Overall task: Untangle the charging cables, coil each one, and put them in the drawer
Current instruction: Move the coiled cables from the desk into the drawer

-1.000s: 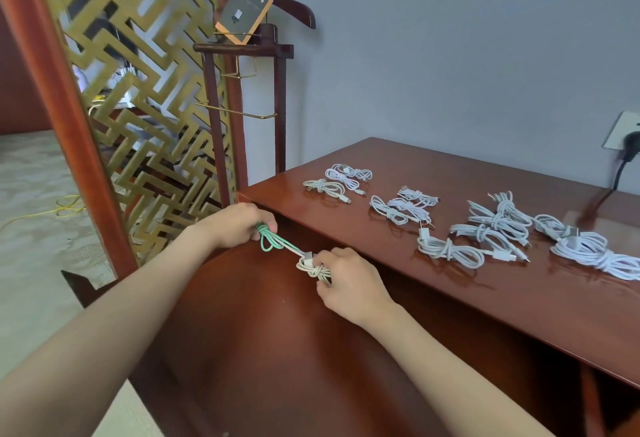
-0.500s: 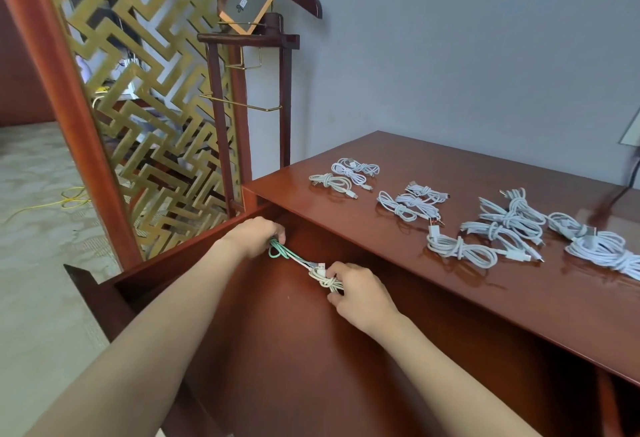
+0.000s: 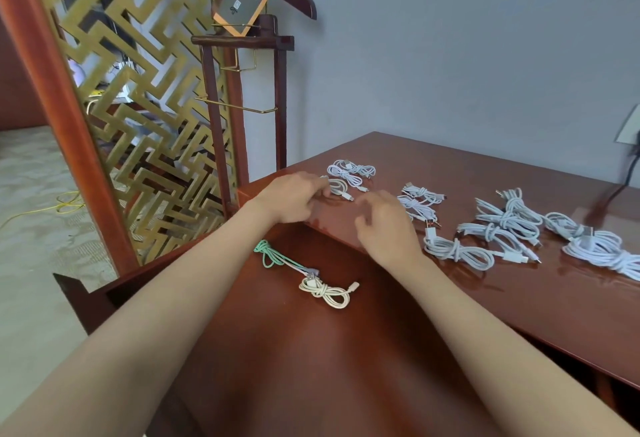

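Cables: green coil (image 3: 273, 256), cream coil (image 3: 327, 291) lie in open drawer (image 3: 294, 360). Left hand (image 3: 291, 199) fingertips at next coil (image 3: 341, 187) on desktop (image 3: 450, 166); pinch unclear. Right hand (image 3: 384, 229) loose, empty. Next: secure pinch, carry coil to drawer.

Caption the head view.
Left hand at a coiled cable on the desk, right hand hovering; green cable and cream cable in the drawer.

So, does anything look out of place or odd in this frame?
In the drawer, the green cable and cream cable lie touching end to end, not as separate coils; I cannot tell if they are still tangled. Nothing else stands out.
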Available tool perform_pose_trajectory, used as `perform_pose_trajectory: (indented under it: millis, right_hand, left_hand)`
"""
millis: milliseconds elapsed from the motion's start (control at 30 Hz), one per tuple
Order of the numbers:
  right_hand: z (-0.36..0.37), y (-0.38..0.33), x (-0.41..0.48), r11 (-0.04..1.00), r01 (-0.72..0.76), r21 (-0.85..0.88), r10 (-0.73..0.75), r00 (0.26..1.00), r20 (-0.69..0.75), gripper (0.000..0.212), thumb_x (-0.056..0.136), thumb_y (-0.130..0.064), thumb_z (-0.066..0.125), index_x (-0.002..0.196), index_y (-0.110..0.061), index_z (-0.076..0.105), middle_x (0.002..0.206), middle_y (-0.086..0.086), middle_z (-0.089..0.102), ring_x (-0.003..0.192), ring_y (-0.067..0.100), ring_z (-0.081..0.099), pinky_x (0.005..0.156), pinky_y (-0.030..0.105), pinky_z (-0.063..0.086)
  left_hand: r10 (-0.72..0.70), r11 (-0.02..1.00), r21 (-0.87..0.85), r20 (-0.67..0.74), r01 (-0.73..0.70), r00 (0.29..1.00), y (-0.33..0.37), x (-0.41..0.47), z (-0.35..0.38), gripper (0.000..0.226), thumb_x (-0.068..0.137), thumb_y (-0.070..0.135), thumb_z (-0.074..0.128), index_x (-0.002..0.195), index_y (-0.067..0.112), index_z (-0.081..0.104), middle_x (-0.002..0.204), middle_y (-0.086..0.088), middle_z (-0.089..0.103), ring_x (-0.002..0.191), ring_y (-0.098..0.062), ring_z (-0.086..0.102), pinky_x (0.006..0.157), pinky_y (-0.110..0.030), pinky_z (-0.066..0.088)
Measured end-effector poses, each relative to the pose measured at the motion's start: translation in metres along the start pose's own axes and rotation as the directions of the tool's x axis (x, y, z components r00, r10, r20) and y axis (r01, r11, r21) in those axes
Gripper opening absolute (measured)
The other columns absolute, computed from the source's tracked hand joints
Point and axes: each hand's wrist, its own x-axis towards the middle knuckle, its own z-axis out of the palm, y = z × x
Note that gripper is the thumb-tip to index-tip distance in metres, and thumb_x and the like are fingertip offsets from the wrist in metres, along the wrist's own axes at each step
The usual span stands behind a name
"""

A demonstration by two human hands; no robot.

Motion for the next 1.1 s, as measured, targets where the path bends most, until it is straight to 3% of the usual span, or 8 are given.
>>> perform_pose_trajectory:
  millis: [133,233,500,667,767,933,1000,1100]
  right_hand:
    - [0.006,0.017,0.005,0.884,-0.048,-0.465,0.143,0.975,0.171,0.055,0.093,-0.016,0.040,0.142,0.002,0.023,0.150,0.021,0.020,0.140,0.033,0.016,0.114,0.042,0.011]
    - [0.011,0.018,0.005,0.867,-0.192,-0.460,0.316,0.926,0.207,0.063,0.096,-0.024,0.036,0.145,0.005,0.008,0.152,0.024,0.012,0.142,0.037,0.009,0.115,0.046,0.004]
    - [0.012,0.016,0.011,0.831,-0.047,-0.554,0.203,0.953,0.224,0.044,0.093,-0.014,0.044,0.134,-0.001,0.036,0.134,0.016,0.038,0.126,0.033,0.036,0.112,0.047,0.020]
    - [0.009,0.016,0.011,0.838,0.019,-0.546,0.130,0.964,0.233,0.039,0.089,0.000,0.041,0.128,-0.004,0.043,0.125,0.016,0.050,0.120,0.034,0.045,0.111,0.045,0.019]
    - [0.004,0.017,0.011,0.865,0.041,-0.501,0.086,0.970,0.229,0.035,0.089,0.001,0.039,0.124,-0.005,0.045,0.121,0.016,0.052,0.115,0.033,0.047,0.102,0.039,0.029]
    - [0.001,0.008,0.007,0.933,0.013,-0.359,0.061,0.979,0.195,0.028,0.092,-0.006,0.039,0.118,-0.005,0.050,0.116,0.013,0.054,0.112,0.030,0.047,0.086,0.035,0.039]
    - [0.002,0.003,0.008,0.954,0.009,-0.298,0.050,0.980,0.191,0.028,0.091,-0.007,0.041,0.117,-0.005,0.053,0.114,0.012,0.056,0.111,0.029,0.047,0.084,0.034,0.040]
    - [0.003,-0.005,0.010,0.975,0.018,-0.221,0.026,0.981,0.194,0.030,0.089,-0.008,0.044,0.116,-0.008,0.055,0.113,0.011,0.057,0.110,0.027,0.048,0.084,0.032,0.040]
  left_hand:
    - [-0.163,0.986,0.038,0.053,0.161,0.985,0.010,0.015,0.018,0.068,0.085,0.008,0.047,0.147,0.010,0.019,0.151,-0.011,0.029,0.136,-0.028,0.028,0.110,-0.037,0.022]
    - [-0.230,0.973,0.058,0.125,0.225,0.965,0.009,0.022,0.027,0.067,0.091,0.013,0.042,0.150,0.011,0.010,0.156,-0.008,0.017,0.143,-0.025,0.015,0.114,-0.038,0.012]
    - [-0.243,0.969,0.103,0.207,0.225,0.948,0.001,0.036,0.025,0.060,0.093,0.014,0.040,0.149,0.017,0.019,0.159,-0.004,0.008,0.145,-0.024,0.010,0.115,-0.042,0.009]
    - [-0.228,0.974,0.027,0.147,0.226,0.963,0.001,0.042,0.023,0.035,0.085,0.001,0.040,0.118,0.013,0.041,0.129,-0.010,0.051,0.121,-0.027,0.045,0.099,-0.037,0.028]
    - [-0.193,0.981,0.058,0.117,0.187,0.974,-0.006,0.043,0.025,0.036,0.081,-0.004,0.051,0.109,0.016,0.039,0.108,-0.008,0.060,0.107,-0.028,0.052,0.091,-0.038,0.032]
    - [-0.149,0.989,0.031,0.226,0.145,0.963,-0.016,0.039,0.020,0.062,0.089,0.009,0.059,0.143,0.026,0.033,0.130,-0.005,0.046,0.109,-0.028,0.054,0.096,-0.038,0.035]
    - [-0.140,0.977,-0.112,0.298,0.180,0.944,-0.017,0.035,0.014,0.047,0.093,0.019,0.055,0.138,0.026,0.042,0.127,-0.004,0.043,0.095,-0.029,0.061,0.095,-0.036,0.040]
    - [-0.096,0.976,-0.159,0.301,0.149,0.949,-0.018,0.029,0.006,0.032,0.089,0.021,0.060,0.121,0.020,0.056,0.122,-0.006,0.048,0.105,-0.027,0.056,0.094,-0.038,0.042]
